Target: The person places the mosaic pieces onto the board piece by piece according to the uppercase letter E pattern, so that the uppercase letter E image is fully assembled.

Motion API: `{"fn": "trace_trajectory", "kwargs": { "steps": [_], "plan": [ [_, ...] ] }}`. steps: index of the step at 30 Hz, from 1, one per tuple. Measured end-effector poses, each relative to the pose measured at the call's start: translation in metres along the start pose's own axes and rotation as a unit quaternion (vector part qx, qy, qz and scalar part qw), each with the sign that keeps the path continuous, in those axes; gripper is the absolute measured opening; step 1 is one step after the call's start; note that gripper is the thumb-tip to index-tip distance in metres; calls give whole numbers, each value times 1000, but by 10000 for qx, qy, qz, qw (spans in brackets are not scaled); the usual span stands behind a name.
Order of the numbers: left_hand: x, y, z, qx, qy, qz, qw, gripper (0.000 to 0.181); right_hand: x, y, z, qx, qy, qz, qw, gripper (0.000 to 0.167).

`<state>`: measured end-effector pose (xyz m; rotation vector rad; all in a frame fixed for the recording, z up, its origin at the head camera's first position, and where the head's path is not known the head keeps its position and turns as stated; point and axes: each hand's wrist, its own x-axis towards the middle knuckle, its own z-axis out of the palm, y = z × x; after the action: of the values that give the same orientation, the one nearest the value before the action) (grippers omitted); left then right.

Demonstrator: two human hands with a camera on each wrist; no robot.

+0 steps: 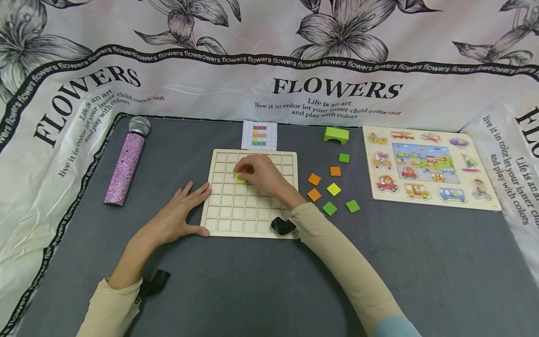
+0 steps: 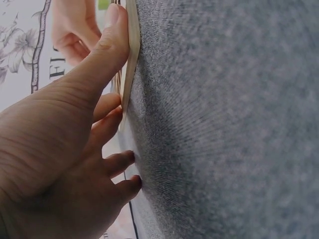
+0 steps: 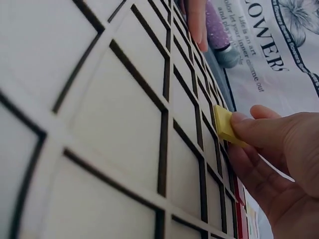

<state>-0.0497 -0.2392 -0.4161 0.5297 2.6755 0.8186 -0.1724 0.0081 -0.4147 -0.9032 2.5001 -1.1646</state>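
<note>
A pale wooden grid board (image 1: 235, 213) lies flat on the grey table. Between thumb and fingers, my right hand (image 1: 262, 174) pinches a yellow square tile (image 3: 225, 125) at the board's upper left part. In the right wrist view, the tile stands tilted against the grid, and red tiles (image 3: 241, 204) show on the board past it; in the head view the hand hides them. My left hand (image 1: 173, 216) rests with spread fingers beside the board's left edge, fingertips and thumb touching it.
A pattern card (image 1: 259, 135) lies behind the board. To the right are loose orange (image 1: 314, 179), yellow (image 1: 334, 189) and green tiles (image 1: 329, 208), and a green arch block (image 1: 336, 135). A vehicle picture puzzle (image 1: 431, 196) lies far right, a pink glittery microphone (image 1: 126, 168) far left.
</note>
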Motion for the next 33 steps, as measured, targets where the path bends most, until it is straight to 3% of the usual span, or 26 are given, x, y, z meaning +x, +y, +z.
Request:
{"fn": "trace_trajectory", "kwargs": {
  "steps": [18,26,33],
  "plan": [
    [0,2,-1,-112,-63,-103,9999,106,-6,-8,6,-450,56,390,9982,17],
    [-1,1,-1,-70,-52,-48,10000,106,-7,-9,6,-417,193,364,9983,14],
    [0,1,-1,-114,-54,-40,9999,107,-16,-11,-8,-517,-40,237,9984,18]
  ]
}}
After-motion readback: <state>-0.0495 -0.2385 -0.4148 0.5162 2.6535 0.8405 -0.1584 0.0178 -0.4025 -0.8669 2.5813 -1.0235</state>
